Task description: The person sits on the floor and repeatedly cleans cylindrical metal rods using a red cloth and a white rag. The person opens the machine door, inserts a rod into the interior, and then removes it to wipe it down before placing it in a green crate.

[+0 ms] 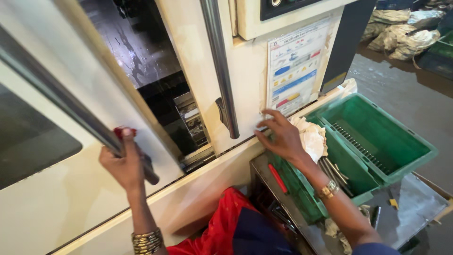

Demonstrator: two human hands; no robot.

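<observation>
Machine workshop: enclosed machine tool (pixel 155 89), sliding door (pixel 56 141), parts crates (pixel 377 137).

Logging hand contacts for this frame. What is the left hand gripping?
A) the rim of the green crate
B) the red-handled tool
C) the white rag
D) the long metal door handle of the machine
D: the left hand is wrapped around the long metal door handle of the machine's sliding door, while the right hand rests by the white rag above the green crate.

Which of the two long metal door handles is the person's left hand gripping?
The slanted handle on the left door: the left hand wraps its lower end. The upright handle on the right door is untouched; the right hand rests beside it.
</observation>
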